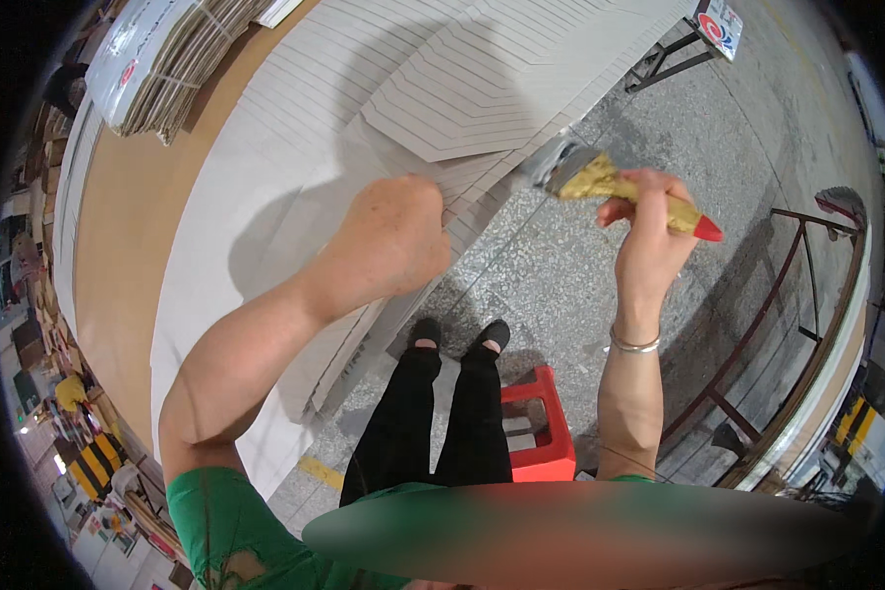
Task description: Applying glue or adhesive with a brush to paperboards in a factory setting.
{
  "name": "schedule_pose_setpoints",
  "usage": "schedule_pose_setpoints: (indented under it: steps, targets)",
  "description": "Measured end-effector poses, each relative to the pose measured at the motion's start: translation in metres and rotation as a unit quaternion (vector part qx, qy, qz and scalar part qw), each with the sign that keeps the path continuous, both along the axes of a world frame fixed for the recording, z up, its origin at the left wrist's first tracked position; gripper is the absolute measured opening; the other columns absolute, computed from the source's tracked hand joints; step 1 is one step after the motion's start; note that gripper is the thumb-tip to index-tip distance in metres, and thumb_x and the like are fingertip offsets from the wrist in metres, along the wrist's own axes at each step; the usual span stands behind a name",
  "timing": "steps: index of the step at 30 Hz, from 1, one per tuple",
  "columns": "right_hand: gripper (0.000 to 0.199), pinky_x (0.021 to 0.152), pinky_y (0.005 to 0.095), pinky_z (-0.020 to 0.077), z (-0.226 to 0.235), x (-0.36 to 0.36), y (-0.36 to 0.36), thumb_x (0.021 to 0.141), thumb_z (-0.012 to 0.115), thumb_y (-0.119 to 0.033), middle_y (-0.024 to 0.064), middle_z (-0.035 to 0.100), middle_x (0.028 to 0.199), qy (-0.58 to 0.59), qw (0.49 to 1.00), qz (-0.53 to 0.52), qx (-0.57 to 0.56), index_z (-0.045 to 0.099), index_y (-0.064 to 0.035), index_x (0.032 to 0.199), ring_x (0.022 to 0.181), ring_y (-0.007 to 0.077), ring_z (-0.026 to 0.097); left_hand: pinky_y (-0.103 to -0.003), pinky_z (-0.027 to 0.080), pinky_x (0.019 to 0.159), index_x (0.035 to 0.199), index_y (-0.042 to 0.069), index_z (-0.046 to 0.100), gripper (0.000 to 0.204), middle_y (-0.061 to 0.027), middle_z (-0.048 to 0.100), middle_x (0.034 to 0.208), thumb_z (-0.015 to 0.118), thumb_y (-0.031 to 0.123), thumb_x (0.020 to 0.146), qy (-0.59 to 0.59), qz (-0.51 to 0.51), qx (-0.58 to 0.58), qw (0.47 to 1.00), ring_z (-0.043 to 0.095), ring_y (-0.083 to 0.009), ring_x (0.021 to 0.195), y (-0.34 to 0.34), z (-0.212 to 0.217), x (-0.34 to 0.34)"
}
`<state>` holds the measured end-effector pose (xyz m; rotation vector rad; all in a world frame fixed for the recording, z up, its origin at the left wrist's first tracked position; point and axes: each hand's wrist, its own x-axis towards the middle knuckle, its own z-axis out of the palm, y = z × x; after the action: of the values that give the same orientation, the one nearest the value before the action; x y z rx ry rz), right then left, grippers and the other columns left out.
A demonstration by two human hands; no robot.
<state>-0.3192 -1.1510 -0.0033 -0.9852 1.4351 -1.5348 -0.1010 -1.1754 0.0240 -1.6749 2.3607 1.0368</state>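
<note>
Red stool (541, 433), metal rack (796, 324)

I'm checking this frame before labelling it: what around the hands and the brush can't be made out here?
Head view only:
- Left hand: its fingertips are hidden behind the knuckles where it presses the fanned white sheets.
- Paintbrush: the bristles are motion-blurred, and the right hand covers the mid handle.
- Red stool: partly hidden behind the legs and a blurred band.

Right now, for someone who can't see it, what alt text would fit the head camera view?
A person's right hand holds a glue-caked brush with a red-tipped handle at the edge of fanned white card sheets, while the left hand rests on the sheets. Below are black trouser legs, a red stool and a speckled floor.
</note>
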Motion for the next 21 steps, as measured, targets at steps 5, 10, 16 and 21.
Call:
schedule_pose_setpoints:
  steps: [5, 10, 16, 21]
  targets:
    - [0.008, 0.042, 0.0247, 0.0447, -0.003, 0.024, 0.040, 0.084, 0.051, -0.004, 0.0103, 0.057, 0.071, -0.017, 0.995, 0.099, 0.004, 0.052, 0.0027, 0.081, 0.049, 0.0133, 0.055, -0.044, 0.046, 0.069, 0.076, -0.011, 0.053, 0.019, -0.0289, 0.057, 0.070, 0.053, 0.006, 0.069, -0.016, -0.005, -0.009, 1.000, 0.058, -0.0417, 0.073, 0.001, -0.002, 0.003]
    - [0.006, 0.042, 0.0225, 0.0441, 0.005, 0.026, 0.027, 0.083, 0.052, -0.001, 0.0084, 0.056, 0.068, -0.029, 0.997, 0.037, 0.053, 0.053, 0.0021, 0.077, 0.049, 0.0117, 0.055, -0.043, 0.047, 0.070, 0.075, -0.011, 0.055, 0.021, -0.0282, 0.058, 0.072, 0.055, 0.009, 0.069, -0.039, -0.005, 0.024, 0.999, 0.059, -0.0403, 0.073, -0.001, -0.002, -0.004]
    - [0.003, 0.044, 0.0232, 0.0438, 0.010, 0.036, 0.047, 0.081, 0.053, 0.000, 0.0111, 0.057, 0.081, -0.029, 0.995, 0.091, 0.023, 0.053, 0.0018, 0.079, 0.049, 0.0130, 0.054, -0.041, 0.047, 0.074, 0.073, -0.011, 0.058, 0.023, -0.0276, 0.059, 0.077, 0.056, 0.011, 0.069, -0.047, -0.010, 0.017, 0.999, 0.059, -0.0394, 0.077, -0.001, -0.003, -0.001]
    - [0.004, 0.045, 0.0226, 0.0436, -0.004, 0.041, 0.068, 0.081, 0.051, 0.002, 0.0099, 0.057, 0.080, 0.054, 0.980, 0.192, 0.026, 0.054, 0.0020, 0.078, 0.050, 0.0119, 0.053, -0.041, 0.047, 0.074, 0.072, -0.011, 0.059, 0.023, -0.0283, 0.058, 0.077, 0.056, 0.012, 0.068, -0.054, -0.019, 0.023, 0.998, 0.059, -0.0391, 0.077, -0.002, -0.003, 0.000]
